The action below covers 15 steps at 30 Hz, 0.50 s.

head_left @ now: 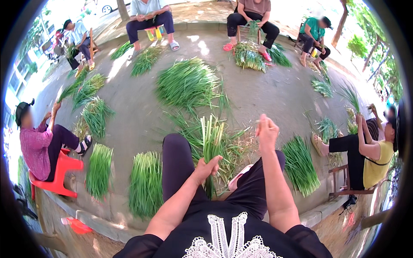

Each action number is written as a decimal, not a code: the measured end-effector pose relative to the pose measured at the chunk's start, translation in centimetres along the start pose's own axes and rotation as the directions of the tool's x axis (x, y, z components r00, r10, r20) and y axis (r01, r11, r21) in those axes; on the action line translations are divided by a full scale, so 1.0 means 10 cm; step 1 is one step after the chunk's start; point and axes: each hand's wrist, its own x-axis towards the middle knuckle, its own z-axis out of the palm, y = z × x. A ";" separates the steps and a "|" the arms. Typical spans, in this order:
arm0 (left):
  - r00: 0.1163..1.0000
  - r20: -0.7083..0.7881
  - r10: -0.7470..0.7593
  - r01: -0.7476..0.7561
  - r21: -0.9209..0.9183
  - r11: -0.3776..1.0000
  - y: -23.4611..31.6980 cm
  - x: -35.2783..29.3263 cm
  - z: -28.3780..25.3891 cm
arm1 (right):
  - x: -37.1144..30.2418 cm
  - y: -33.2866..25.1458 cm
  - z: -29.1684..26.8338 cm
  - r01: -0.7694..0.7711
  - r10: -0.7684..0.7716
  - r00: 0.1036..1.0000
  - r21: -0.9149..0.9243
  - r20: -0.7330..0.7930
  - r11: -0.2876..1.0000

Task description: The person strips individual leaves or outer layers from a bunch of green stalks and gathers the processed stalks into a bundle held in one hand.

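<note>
In front of my lap, my left hand (206, 169) is closed around a bunch of garlic chives (211, 139). Their pale stem ends point up and away from me, while the green leaves hang below my fist. My right hand (267, 131) is raised to the right of the bunch, apart from it, with the fingers curled in. Whatever may be in those fingers is too small to make out. Between my knees and beyond lies a loose spread of chives (185, 129), with dry, straw-coloured trimmings (238, 148) on its right side.
A large chive heap (187, 84) lies farther off. Stacked chives (145, 185) and another pile (99, 172) are at my left, one more pile (301, 165) at my right. Several seated people handle greens around the pavement, one on a red plastic chair (60, 172). A kerb (103, 225) runs behind me.
</note>
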 end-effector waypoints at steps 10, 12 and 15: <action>0.994 -0.101 0.036 -0.030 0.056 0.998 -0.09 0.14 0.02 | -0.38 -0.07 0.36 0.165 0.002 0.926 -0.409 0.378 0.898; 0.997 -0.052 0.057 -0.052 0.103 0.993 -0.13 0.16 0.03 | -0.34 -0.08 0.37 0.235 -0.032 0.905 -0.436 0.424 0.869; 0.996 -0.007 0.089 -0.088 0.124 0.988 -0.13 0.10 0.02 | -0.23 0.05 0.36 0.245 -0.015 0.871 -0.409 0.490 0.879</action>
